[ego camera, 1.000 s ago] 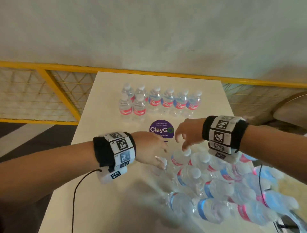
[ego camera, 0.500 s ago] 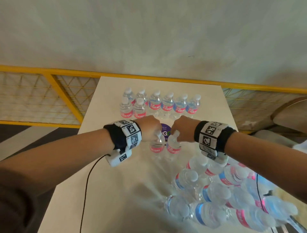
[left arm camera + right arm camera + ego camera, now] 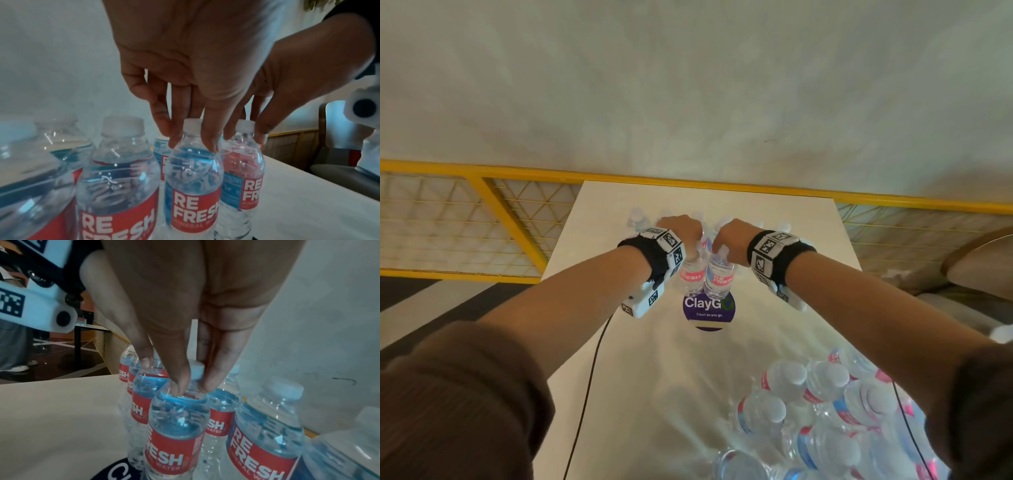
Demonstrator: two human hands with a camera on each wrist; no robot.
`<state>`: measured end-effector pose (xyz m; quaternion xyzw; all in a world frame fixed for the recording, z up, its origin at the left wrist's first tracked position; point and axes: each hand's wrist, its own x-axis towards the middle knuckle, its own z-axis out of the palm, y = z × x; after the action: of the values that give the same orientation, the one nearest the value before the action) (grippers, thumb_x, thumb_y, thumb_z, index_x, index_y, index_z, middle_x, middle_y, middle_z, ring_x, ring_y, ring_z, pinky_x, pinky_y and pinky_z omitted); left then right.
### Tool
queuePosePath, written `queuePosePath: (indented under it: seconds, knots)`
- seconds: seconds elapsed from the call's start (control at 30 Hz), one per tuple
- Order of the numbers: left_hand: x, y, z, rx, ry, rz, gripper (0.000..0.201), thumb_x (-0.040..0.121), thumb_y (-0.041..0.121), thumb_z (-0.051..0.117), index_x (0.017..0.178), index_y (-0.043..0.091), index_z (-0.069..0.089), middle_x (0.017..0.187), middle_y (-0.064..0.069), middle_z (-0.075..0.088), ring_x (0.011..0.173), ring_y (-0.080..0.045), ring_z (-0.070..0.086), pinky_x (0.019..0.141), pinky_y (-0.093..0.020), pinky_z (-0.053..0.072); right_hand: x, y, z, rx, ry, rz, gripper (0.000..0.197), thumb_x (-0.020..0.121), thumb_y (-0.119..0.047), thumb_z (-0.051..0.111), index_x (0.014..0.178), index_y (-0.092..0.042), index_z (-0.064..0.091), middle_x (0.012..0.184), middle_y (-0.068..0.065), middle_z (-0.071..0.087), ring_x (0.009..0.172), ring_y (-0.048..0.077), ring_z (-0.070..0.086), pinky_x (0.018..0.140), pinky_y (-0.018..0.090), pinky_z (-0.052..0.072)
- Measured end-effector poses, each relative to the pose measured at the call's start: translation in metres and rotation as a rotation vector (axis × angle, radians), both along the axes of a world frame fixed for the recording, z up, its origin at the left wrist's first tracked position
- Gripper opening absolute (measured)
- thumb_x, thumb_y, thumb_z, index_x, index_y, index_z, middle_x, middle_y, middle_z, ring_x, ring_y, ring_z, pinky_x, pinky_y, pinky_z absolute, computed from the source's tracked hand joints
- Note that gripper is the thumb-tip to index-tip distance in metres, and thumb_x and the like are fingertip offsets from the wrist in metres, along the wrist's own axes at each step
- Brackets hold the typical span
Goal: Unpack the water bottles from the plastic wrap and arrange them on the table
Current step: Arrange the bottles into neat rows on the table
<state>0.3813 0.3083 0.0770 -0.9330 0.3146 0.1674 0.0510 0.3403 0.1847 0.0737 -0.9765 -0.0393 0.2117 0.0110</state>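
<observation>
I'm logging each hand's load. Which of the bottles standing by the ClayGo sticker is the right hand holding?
The right hand pinches the neck of the right-hand bottle of the front pair; its neighbour is under the left hand.

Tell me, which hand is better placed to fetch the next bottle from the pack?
The right hand, probably: the wrapped pack lies at the table's near right, beneath that forearm, while the left hand would have to cross over. Both first must release the bottles they grip.
</observation>
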Motion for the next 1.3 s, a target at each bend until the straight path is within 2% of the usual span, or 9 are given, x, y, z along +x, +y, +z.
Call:
queuePosePath:
  seconds: [0.2, 0.27, 0.37, 0.53, 0.7, 0.97, 1.07, 1.13, 1.3]
  knots:
    - [0.014, 0.001, -0.012, -0.030, 0.019, 0.014, 0.017, 0.083, 0.029, 0.060, 0.085, 0.012, 0.059, 0.094, -0.007, 0.067, 0.078, -0.024, 0.059, 0.066, -0.029, 0.044, -0.004, -0.008, -0.002, 0.054, -0.055, -0.046, 0.042, 0.094, -0.020, 0.052, 0.135, -0.014, 0.050, 0.135, 0.009, 0.053, 0.125, 0.026, 0.049, 0.103, 0.031, 0.038]
    - [0.016, 0.001, -0.015, -0.043, 0.024, 0.012, 0.026, 0.083, 0.031, 0.062, 0.098, 0.010, 0.063, 0.102, -0.006, 0.067, 0.085, -0.023, 0.060, 0.070, -0.029, 0.045, -0.003, -0.010, -0.003, 0.066, -0.060, -0.065, 0.039, 0.093, -0.022, 0.053, 0.130, -0.011, 0.055, 0.130, 0.010, 0.057, 0.120, 0.027, 0.053, 0.101, 0.032, 0.042]
    - [0.019, 0.002, -0.016, -0.101, 0.024, 0.015, 0.039, 0.084, 0.028, 0.063, 0.122, 0.019, 0.059, 0.119, -0.003, 0.062, 0.107, -0.026, 0.059, 0.082, -0.030, 0.046, -0.001, -0.009, -0.006, 0.076, -0.063, -0.101, 0.032, 0.093, -0.022, 0.052, 0.119, -0.006, 0.063, 0.118, 0.012, 0.065, 0.109, 0.027, 0.060, 0.096, 0.033, 0.048]
    - [0.022, 0.001, -0.014, -0.087, 0.033, 0.004, 0.027, 0.082, 0.023, 0.064, 0.107, 0.013, 0.067, 0.108, -0.006, 0.068, 0.092, -0.023, 0.060, 0.073, -0.027, 0.043, 0.004, -0.006, -0.010, 0.070, -0.102, -0.155, 0.030, 0.090, -0.020, 0.057, 0.112, -0.003, 0.066, 0.110, 0.013, 0.068, 0.101, 0.027, 0.064, 0.089, 0.032, 0.052]
    - [0.023, -0.001, -0.017, -0.101, 0.021, 0.015, 0.030, 0.081, 0.027, 0.066, 0.106, 0.011, 0.069, 0.105, -0.006, 0.069, 0.096, -0.025, 0.062, 0.074, -0.027, 0.044, 0.006, -0.007, -0.012, 0.060, -0.152, -0.167, 0.030, 0.086, -0.025, 0.061, 0.108, -0.005, 0.067, 0.106, 0.011, 0.069, 0.095, 0.026, 0.065, 0.084, 0.032, 0.055]
    - [0.027, -0.001, -0.023, -0.112, 0.020, 0.011, 0.029, 0.079, 0.028, 0.068, 0.105, 0.013, 0.067, 0.102, -0.004, 0.067, 0.096, -0.026, 0.063, 0.074, -0.029, 0.046, 0.001, -0.008, -0.014, 0.102, -0.142, -0.159, 0.042, 0.089, -0.023, 0.059, 0.129, -0.011, 0.055, 0.124, 0.011, 0.060, 0.113, 0.027, 0.058, 0.096, 0.032, 0.048]
    - [0.028, 0.000, -0.024, -0.079, 0.013, -0.007, 0.009, 0.081, 0.025, 0.063, 0.080, 0.019, 0.056, 0.083, 0.001, 0.057, 0.086, -0.024, 0.058, 0.072, -0.029, 0.043, 0.003, -0.006, -0.014, 0.065, -0.140, -0.135, 0.033, 0.089, -0.022, 0.058, 0.119, -0.009, 0.063, 0.115, 0.010, 0.066, 0.105, 0.026, 0.062, 0.091, 0.030, 0.051]
    - [0.028, 0.000, -0.023, -0.050, 0.013, -0.010, 0.014, 0.082, 0.023, 0.061, 0.074, 0.024, 0.050, 0.078, 0.003, 0.050, 0.078, -0.022, 0.051, 0.071, -0.030, 0.041, 0.003, -0.005, -0.012, 0.065, -0.139, -0.132, 0.032, 0.088, -0.022, 0.060, 0.117, -0.010, 0.065, 0.113, 0.010, 0.067, 0.103, 0.026, 0.063, 0.089, 0.029, 0.050]
    - [0.028, -0.002, -0.021, -0.025, 0.042, -0.020, 0.023, 0.083, 0.023, 0.061, 0.066, 0.019, 0.047, 0.072, 0.003, 0.047, 0.076, -0.022, 0.049, 0.071, -0.030, 0.040, 0.004, -0.005, -0.013, 0.056, -0.136, -0.127, 0.032, 0.087, -0.021, 0.062, 0.117, -0.010, 0.065, 0.112, 0.010, 0.067, 0.102, 0.026, 0.063, 0.089, 0.031, 0.051]
